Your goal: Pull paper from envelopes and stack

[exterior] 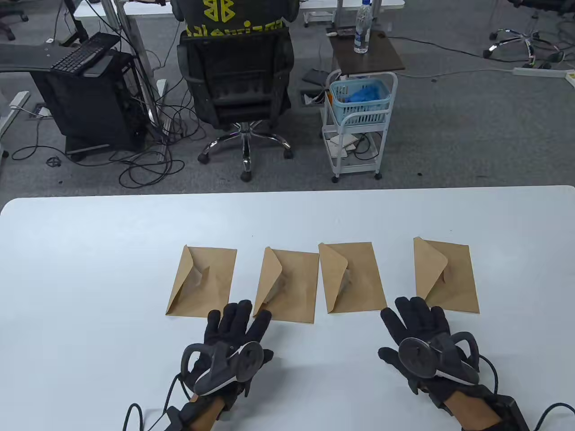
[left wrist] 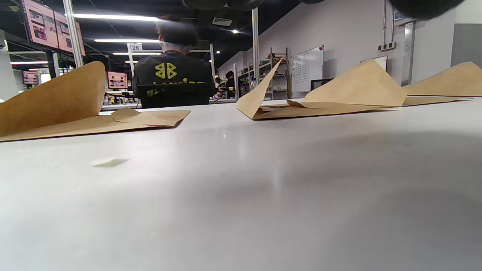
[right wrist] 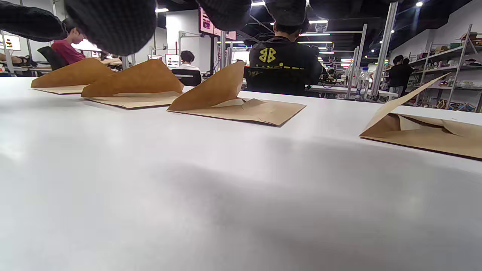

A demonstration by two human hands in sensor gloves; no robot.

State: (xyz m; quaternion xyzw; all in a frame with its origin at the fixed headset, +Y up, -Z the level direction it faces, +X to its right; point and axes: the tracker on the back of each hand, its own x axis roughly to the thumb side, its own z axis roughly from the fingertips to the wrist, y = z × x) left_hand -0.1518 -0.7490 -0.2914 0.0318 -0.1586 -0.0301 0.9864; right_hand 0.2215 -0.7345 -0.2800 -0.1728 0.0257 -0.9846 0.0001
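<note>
Both hands, left hand [exterior: 233, 341] and right hand [exterior: 422, 341], lie spread, empty, just short of four envelopes [exterior: 287, 285].

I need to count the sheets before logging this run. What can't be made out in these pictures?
- Paper inside the four envelopes: in the table view the kraft fronts cover it, so no count.
- Left hand fingertips: trackers hide the palms; touch on the table is uncertain.
- Right hand in the right wrist view: fingers cut off by the top edge.
</note>
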